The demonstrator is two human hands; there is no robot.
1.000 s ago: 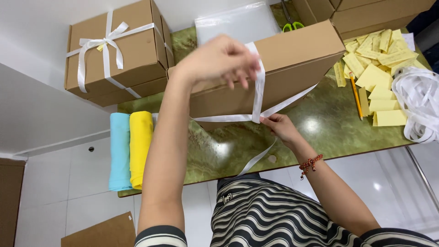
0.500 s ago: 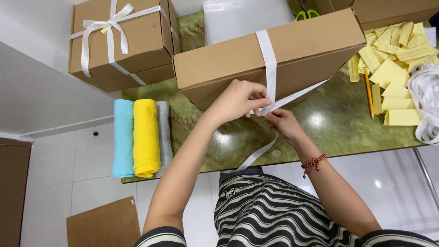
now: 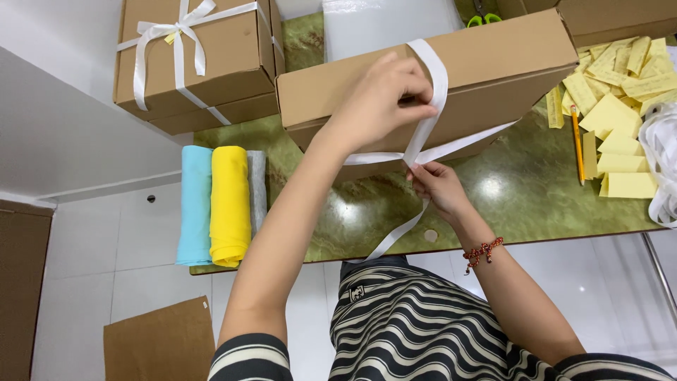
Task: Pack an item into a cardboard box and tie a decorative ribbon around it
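Observation:
A brown cardboard box [image 3: 493, 70] lies on the green marble table [image 3: 522, 190], tilted up at its near edge. A white ribbon [image 3: 436, 77] runs over its top and down the front, where its strands cross. My left hand [image 3: 381, 99] pinches the ribbon against the box's front face. Just below the box, my right hand [image 3: 437, 187] grips the crossing strands; a loose tail hangs past the table edge. A red bead bracelet [image 3: 483, 250] is on my right wrist.
A second box tied with a white ribbon bow [image 3: 197, 56] stands at the back left. Blue [image 3: 194, 204], yellow [image 3: 229, 204] and grey rolled cloths lie at the table's left. Yellow paper slips [image 3: 620, 99], a pencil [image 3: 578, 141] and loose ribbon [image 3: 659, 155] lie right. Cardboard [image 3: 162, 342] rests on the floor.
My left hand came down from above the box to the front, then rose slightly, drawing the ribbon up the front face. My right hand stayed below the box holding the strands.

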